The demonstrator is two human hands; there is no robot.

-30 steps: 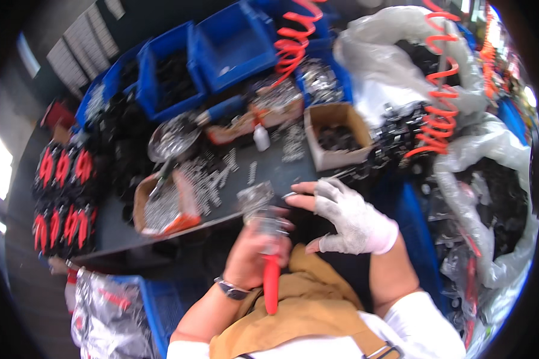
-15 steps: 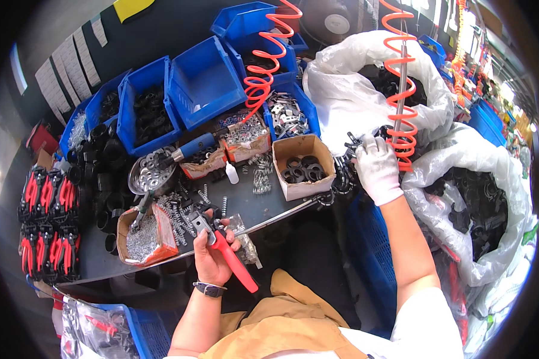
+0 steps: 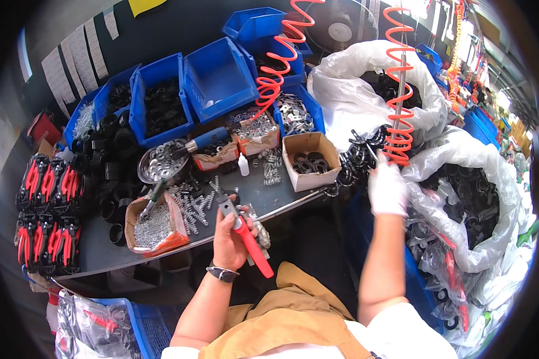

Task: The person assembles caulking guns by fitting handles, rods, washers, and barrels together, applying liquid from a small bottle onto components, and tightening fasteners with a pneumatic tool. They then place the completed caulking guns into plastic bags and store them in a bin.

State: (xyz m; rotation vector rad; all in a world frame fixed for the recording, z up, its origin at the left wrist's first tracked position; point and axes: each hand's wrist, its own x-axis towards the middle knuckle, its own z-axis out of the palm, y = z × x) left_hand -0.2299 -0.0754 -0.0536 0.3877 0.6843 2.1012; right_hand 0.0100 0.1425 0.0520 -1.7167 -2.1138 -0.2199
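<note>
My bare left hand (image 3: 229, 239), with a dark band at its wrist, is closed around a red-handled tool part (image 3: 253, 248) with a grey metal head. It hovers just off the table's front edge. My right hand (image 3: 387, 188), in a white glove, is smeared by motion, so its fingers cannot be made out. It sits below a red coiled hose (image 3: 399, 140) and right of a pile of black parts (image 3: 360, 157). Loose springs (image 3: 188, 206) lie on the table beyond my left hand.
A cardboard box of black rings (image 3: 311, 152) stands near the table edge. Blue bins (image 3: 212, 78) line the back. On the left are stacked red-and-black tools (image 3: 48, 218) and a box of small metal pieces (image 3: 156, 227). White sacks (image 3: 428, 161) of black parts bulge at right.
My right hand has drawn back toward me from the black parts pile. My left hand still holds the red-handled part. The whole view has shifted slightly.
</note>
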